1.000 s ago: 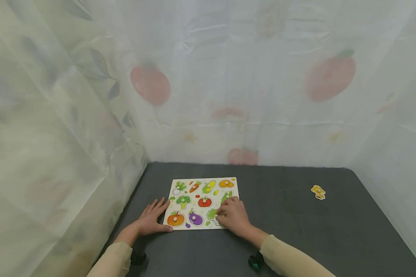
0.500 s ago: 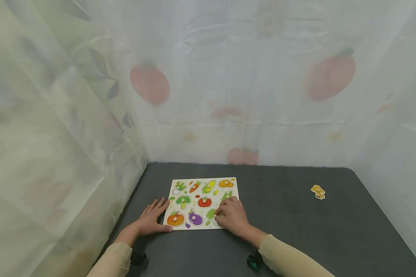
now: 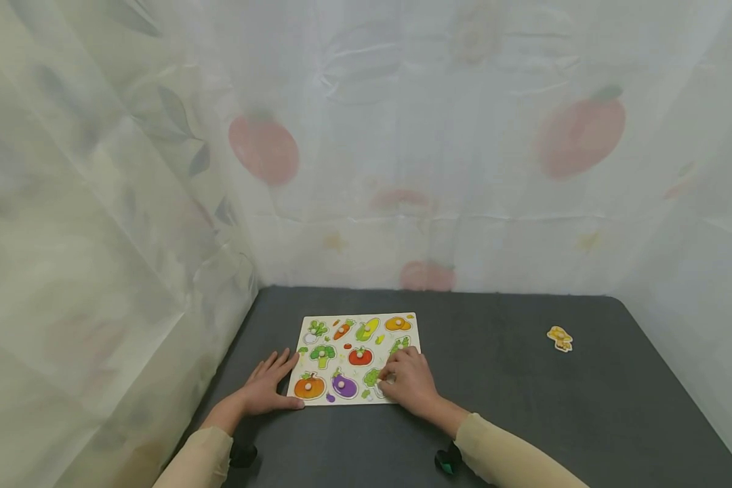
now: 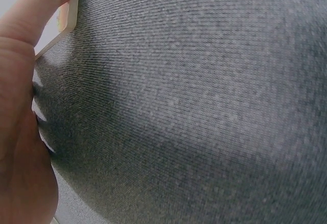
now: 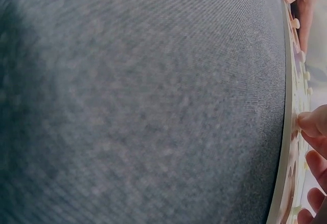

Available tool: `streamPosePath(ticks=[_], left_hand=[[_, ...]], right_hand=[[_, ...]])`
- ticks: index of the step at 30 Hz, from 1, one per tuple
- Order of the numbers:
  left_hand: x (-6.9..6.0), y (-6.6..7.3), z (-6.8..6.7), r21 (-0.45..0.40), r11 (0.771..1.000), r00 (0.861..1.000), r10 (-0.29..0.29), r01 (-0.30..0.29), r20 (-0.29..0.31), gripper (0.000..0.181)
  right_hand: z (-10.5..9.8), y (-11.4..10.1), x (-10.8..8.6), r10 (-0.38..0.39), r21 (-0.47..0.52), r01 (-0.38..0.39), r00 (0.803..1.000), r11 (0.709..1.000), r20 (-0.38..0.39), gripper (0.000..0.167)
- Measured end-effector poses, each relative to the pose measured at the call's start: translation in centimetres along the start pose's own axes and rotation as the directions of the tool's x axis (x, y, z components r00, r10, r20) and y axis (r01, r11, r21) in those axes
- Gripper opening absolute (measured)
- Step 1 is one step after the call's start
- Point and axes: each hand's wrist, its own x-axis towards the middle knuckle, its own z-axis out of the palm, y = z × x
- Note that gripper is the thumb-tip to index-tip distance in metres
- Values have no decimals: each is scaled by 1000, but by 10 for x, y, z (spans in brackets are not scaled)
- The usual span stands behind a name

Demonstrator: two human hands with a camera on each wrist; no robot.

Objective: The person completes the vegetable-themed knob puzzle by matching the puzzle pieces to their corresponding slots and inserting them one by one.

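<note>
A wooden knob puzzle board [image 3: 335,402] with vegetable pieces lies flat on the table. My left hand [image 3: 261,393] rests at its left side with the fingers spread, its fingertips and thumb touching the board's edge. In the left wrist view the thumb [image 4: 20,20] presses on the board's corner. At the lower right of the board, my right hand [image 3: 410,381] pinches a green-and-white leafy vegetable piece [image 3: 371,377], which it partly covers. A pumpkin piece [image 3: 309,386], an eggplant piece [image 3: 344,384] and a tomato piece [image 3: 360,356] sit in their places, along with several others.
A yellow mushroom piece [image 3: 560,338] lies apart on the right side of the dark grey table [image 3: 494,379]. Pale printed curtains [image 3: 354,149] hang behind the table and along both sides.
My right hand has shifted very slightly left over the leafy vegetable piece. The left hand and the board stay where they were.
</note>
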Motion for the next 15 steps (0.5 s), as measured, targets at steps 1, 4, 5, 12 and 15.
streamPosePath(ticks=[1,4,5,12,15], left_hand=[[1,-1,1,-6,1000,1000,7,-7,-7,115],[2,-7,5,-1,1000,1000,17,-17,-21,115],[3,-9,7,-4,1000,999,19,-19,-27,116],[6,-18,13,-15,1000,998,24,-25,-59,119],[6,-17,13,-12,1000,998,20,-21,-61,118]], right_hand=[[0,0,0,1,0,-1,1000,1000,2,5],[1,1,0,0,1,0,1000,1000,9,7],[1,1,0,-1,1,1,1000,1000,10,8],[3,0,0,-4,-12,3,1000,1000,-3,4],[3,0,0,-7,-23,7,1000,1000,-9,4]])
